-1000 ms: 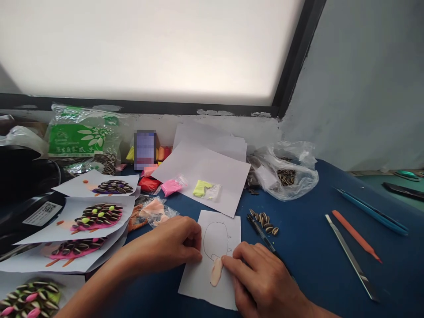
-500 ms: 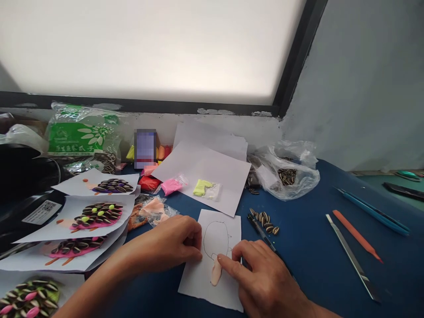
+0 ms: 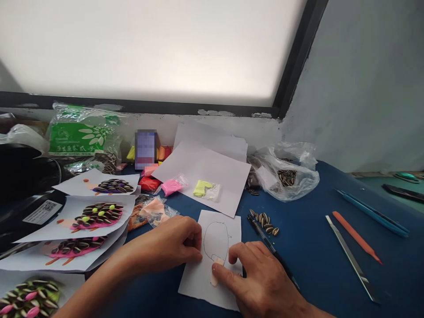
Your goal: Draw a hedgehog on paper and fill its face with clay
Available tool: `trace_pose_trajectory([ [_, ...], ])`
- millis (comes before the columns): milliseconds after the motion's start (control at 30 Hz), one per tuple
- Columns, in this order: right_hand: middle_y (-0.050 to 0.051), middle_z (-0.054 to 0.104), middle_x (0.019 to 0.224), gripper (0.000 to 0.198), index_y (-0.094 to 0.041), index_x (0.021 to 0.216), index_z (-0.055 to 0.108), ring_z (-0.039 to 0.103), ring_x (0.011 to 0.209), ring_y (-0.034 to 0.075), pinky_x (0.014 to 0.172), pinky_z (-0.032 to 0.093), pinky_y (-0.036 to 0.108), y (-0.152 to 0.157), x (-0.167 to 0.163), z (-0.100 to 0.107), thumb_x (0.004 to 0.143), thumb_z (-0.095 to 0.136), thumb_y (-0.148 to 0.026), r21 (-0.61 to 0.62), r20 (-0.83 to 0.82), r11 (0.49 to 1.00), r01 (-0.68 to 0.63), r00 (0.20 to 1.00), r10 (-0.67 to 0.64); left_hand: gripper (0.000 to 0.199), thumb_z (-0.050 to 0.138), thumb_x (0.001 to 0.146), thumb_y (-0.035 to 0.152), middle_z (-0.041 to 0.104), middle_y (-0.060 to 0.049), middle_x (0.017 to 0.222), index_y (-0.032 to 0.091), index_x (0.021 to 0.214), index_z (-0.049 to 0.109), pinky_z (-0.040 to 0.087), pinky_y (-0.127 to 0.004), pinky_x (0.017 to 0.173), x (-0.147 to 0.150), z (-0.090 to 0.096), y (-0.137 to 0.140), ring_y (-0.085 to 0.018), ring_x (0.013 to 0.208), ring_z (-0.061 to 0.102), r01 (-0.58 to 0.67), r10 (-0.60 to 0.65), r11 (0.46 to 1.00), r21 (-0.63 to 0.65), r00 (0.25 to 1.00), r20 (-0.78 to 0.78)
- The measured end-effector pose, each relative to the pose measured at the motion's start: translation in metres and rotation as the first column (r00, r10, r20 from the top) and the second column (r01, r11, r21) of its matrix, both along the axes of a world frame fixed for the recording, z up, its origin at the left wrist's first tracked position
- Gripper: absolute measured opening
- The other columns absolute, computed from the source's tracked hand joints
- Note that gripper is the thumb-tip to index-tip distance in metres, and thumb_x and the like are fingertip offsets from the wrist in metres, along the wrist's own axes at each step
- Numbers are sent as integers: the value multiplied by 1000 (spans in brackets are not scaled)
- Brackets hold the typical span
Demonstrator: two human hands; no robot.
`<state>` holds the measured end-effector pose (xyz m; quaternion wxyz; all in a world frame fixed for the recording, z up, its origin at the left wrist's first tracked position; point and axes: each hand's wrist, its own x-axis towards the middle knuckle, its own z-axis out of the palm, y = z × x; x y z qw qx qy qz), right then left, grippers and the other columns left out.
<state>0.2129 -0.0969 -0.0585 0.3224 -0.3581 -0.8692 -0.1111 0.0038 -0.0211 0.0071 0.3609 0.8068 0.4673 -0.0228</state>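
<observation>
A small white sheet of paper (image 3: pixel 195 282) lies in front of me with a rounded outline drawn on it. At the lower end of the outline sits a flattened strip of pale peach clay (image 3: pixel 214 279), partly covered by my thumb. My left hand (image 3: pixel 177 240) has its fingers curled in and steadies the left edge of the sheet. My right hand (image 3: pixel 261 274) presses its thumb onto the clay, its index finger arched apart from the thumb and touching the paper's right side. A black pen (image 3: pixel 273 251) lies beside the right hand, near several sunflower seeds (image 3: pixel 263 219).
Finished seed-and-clay pictures (image 3: pixel 99 216) are stacked at the left. Bagged clay (image 3: pixel 172 185) and larger white sheets (image 3: pixel 212 159) lie behind. A plastic bag of seeds (image 3: pixel 286 176) stands back right. A metal blade tool (image 3: pixel 353 260), an orange tool (image 3: pixel 357 236) and blue tweezers (image 3: pixel 371 212) lie at right.
My right hand has shifted slightly, its thumb moving lower left onto the middle of the peach clay. The left hand and the sheet have stayed put.
</observation>
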Motion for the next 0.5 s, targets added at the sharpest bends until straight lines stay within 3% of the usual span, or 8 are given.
trace_pose_trajectory([
  [300,8,54,83,36,-19,104,65,46,69,18,62,35,30,0,2,2,76,47,-8,-79,-1,997,-14,1000,14,11,56,70,29,62,1,71,20,74,63,35,-23,52,0,0,0,-14,66,54,0,0,1000,-2,1000,-3],
  [500,9,56,87,43,-18,108,64,50,71,19,63,41,30,-4,7,18,73,45,-3,-320,-16,946,-54,999,52,12,56,70,28,62,2,71,20,75,63,35,-23,52,0,-1,1,-14,65,54,2,-2,1000,-3,1000,0],
])
